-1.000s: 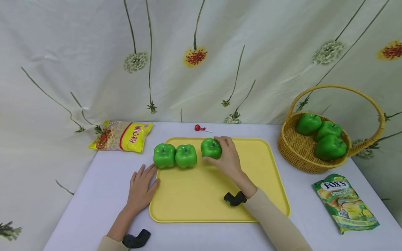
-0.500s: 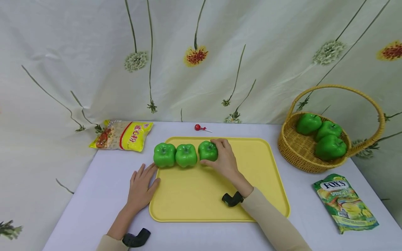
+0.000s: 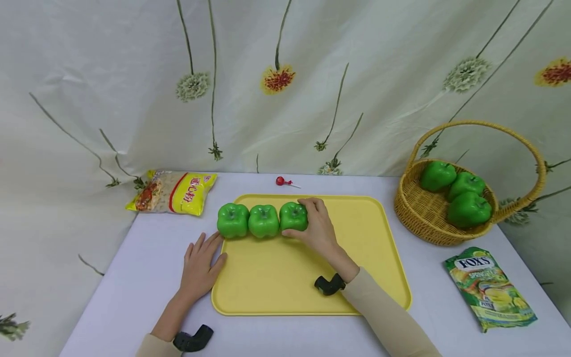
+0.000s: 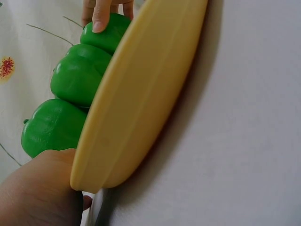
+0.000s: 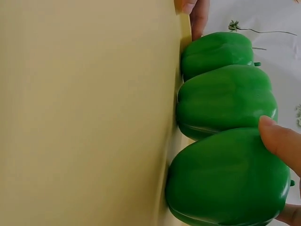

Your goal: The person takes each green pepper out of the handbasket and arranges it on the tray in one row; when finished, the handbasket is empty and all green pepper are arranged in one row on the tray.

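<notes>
Three green bell peppers stand upright in a row along the back left part of a yellow tray. The left pepper and the middle pepper sit side by side. My right hand grips the right pepper between thumb and fingers; in the right wrist view this pepper stands on the tray against the middle one. My left hand lies with straight fingers at the tray's left edge, its fingertips near the left pepper. The left wrist view shows the tray's side wall next to that hand.
A wicker basket with a tall handle holds three more green peppers at the right. Before it lies a green candy bag. A yellow food packet lies back left, and a red lollipop behind the tray.
My right hand has moved slightly left with the right pepper, closing the gap to the middle one. My left hand has stayed in place.
</notes>
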{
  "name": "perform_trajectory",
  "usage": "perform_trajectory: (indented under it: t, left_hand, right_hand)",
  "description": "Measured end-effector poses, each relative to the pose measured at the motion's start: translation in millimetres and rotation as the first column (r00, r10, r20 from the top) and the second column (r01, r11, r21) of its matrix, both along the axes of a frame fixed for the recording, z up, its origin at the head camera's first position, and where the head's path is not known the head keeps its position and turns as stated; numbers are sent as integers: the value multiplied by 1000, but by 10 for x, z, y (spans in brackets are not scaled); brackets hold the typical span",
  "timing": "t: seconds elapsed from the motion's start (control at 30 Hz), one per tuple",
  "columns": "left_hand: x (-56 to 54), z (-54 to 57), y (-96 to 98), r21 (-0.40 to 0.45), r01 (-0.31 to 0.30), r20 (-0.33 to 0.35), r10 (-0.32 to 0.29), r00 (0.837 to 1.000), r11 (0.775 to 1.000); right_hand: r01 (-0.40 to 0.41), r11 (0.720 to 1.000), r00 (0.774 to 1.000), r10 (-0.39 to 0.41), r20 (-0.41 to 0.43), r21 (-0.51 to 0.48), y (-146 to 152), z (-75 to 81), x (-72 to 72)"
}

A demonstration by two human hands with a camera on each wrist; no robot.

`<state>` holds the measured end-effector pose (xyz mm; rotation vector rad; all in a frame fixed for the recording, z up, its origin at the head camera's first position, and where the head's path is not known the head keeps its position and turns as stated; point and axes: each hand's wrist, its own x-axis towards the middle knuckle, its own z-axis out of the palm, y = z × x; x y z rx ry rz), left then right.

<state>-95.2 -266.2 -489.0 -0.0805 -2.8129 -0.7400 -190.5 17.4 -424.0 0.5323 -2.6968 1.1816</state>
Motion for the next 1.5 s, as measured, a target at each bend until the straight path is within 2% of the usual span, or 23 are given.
perform_trajectory:
  t: [0.13,0.27,0.43,0.57,0.7,0.83,1.0,1.1,1.23,1.5]
  left_hand:
    - [10,-5,-1,0,0,-4,0,1000,1000]
    - [28,-2,-2,6,-2,-10,2,1000,1000]
    - [42,-3,-4,16,2,-12,-1,1000,1000]
    - [47,1,-8,15,1,-22,0,1000,1000]
    - [45,12,-10,18,5,-29,-4,1000,1000]
    - [49,19,-12,19,8,-25,-8,1000,1000]
    - [54,23,-22,14,7,-22,-7,1000,1000]
    - [49,32,-21,16,7,-22,-7,1000,1000]
    - [37,39,-7,16,8,-24,-8,1000,1000]
    - [-1,21,28,7,17,-23,-17,1000,1000]
  right_hand:
    - [-5,1000,1000,4,5,27,51,61,23]
    - [-57,998,998,58,-22,21,187,160,45]
    - [-147,989,985,145,-94,-18,538,272,45]
    - [-131,991,980,125,-157,-30,934,354,18]
    - [-36,999,977,27,-213,-39,1419,406,-58]
    - [116,993,960,-120,-253,-28,1949,451,-153]
    - [334,943,928,-329,-177,-4,2527,564,-199]
    - [433,902,894,-430,-124,-3,2792,600,-246]
    - [505,863,860,-505,-77,-25,3042,598,-325]
    - [548,835,835,-549,-26,-37,3255,525,-405]
